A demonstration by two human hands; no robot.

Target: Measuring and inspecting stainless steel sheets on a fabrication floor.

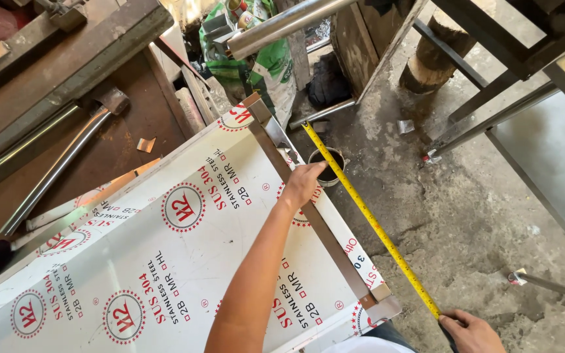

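Head view. My left hand (303,184) lies fingers-down over the right edge of the steel sheet (165,261), pressing near the flat metal strip (315,225) and steadying the yellow tape measure (367,219). My right hand (471,332), at five o'clock, curls closed around the tape's case end. The tape runs from there up toward twelve o'clock, just beside the sheet's edge. To measure well, I judge it should stay taut and parallel to that edge. The sheet's white film carries round red seals and rows of red and black print; a green-and-white sack (263,68) stands at twelve o'clock.
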